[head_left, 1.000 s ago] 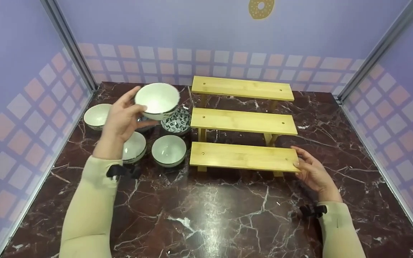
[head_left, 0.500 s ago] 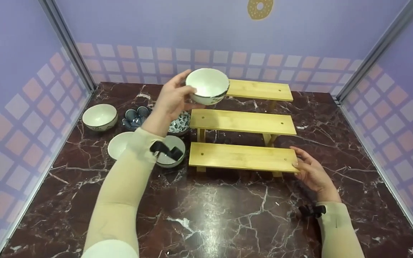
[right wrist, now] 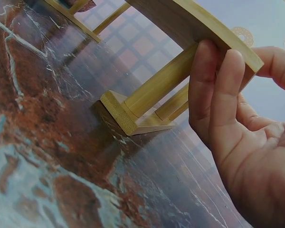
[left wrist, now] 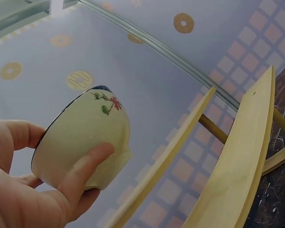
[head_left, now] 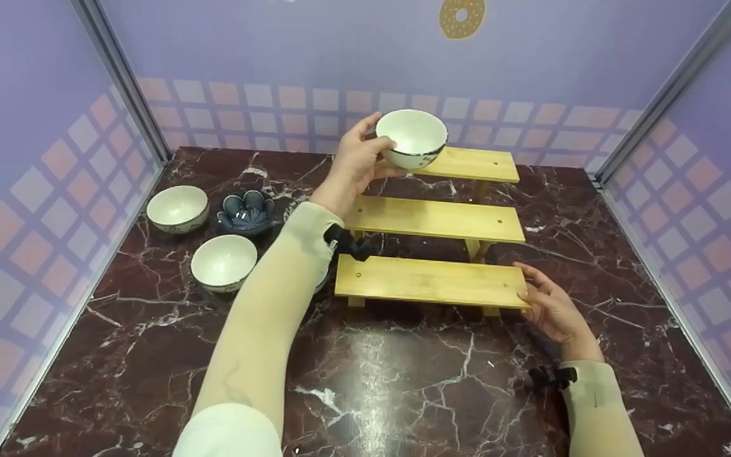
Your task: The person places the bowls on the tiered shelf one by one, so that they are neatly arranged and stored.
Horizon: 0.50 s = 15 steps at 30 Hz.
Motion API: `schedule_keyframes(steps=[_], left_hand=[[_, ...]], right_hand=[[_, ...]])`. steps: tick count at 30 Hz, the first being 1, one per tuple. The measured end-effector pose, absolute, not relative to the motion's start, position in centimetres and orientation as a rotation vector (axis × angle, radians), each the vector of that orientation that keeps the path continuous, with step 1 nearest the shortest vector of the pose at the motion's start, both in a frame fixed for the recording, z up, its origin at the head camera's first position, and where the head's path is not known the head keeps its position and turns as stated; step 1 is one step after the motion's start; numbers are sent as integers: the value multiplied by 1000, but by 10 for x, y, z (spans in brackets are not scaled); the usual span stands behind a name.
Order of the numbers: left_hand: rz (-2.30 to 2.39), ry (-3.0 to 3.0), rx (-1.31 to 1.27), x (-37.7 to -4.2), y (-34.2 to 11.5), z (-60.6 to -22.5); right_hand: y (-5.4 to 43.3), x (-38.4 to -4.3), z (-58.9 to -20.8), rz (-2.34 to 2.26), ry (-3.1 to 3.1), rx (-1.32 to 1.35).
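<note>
My left hand (head_left: pixel 360 155) grips a white bowl (head_left: pixel 411 134) with a dark rim by its left side, thumb at the rim and fingers beneath. In the head view the bowl overlaps the top board of a three-tier wooden rack (head_left: pixel 432 279). A red flower with green leaves shows on the bowl's outer wall (left wrist: pixel 80 137) in the left wrist view, where it hangs above the boards. At the front right, my right hand (head_left: pixel 554 311) pinches the end of the lowest board (right wrist: pixel 218 28), with the thumb above and fingers below.
On the marble-patterned table (head_left: pixel 403 381), left of the rack, stand two white bowls (head_left: pixel 178 206) and a dark blue petal-shaped bowl (head_left: pixel 245 212). Other bowls there are mostly hidden behind my left forearm (head_left: pixel 264 317). Purple tiled-print walls (head_left: pixel 245 51) enclose the back and sides.
My left hand has carried the white bowl rightward and slightly back, from over the other bowls to the top board. My right hand keeps its hold on the lowest board.
</note>
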<state>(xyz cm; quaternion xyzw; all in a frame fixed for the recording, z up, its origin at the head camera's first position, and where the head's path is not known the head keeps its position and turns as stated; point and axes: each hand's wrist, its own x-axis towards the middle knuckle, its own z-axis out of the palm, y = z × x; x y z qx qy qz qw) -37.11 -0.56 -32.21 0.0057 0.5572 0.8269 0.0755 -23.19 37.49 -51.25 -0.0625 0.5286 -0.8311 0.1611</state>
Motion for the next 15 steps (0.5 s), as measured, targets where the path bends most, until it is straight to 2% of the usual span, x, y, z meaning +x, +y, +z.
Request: schedule_keyframes(steps=[15], left_hand=[[2528, 1634, 29, -394, 57, -331]], right_hand=[[376, -231, -513, -2344, 1573, -155]])
